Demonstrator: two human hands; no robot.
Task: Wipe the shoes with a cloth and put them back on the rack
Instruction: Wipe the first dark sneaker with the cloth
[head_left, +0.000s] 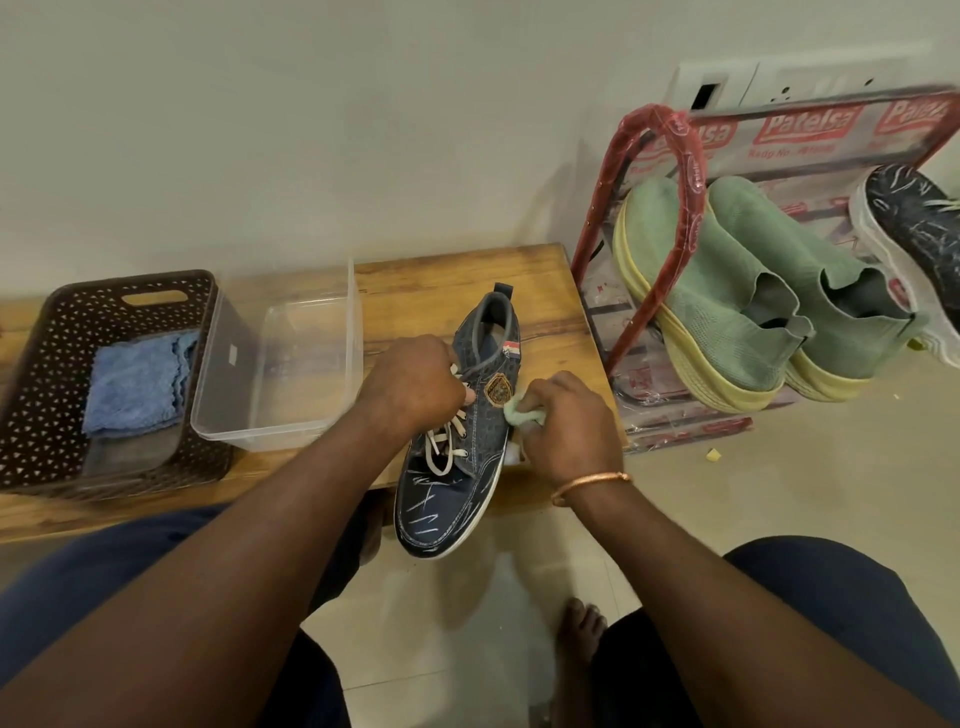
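One shoe (457, 499) lies on the bench (415, 280). The left hand (415, 379) grips its laces (441, 447) to steady it. Beside that grip, the right hand (566, 421) pinches the cloth (522, 413) against its side.

Head-worn camera looks steeply down, close over the low bench (415, 280).

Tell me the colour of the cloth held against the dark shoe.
The small cloth is pale green; head view.
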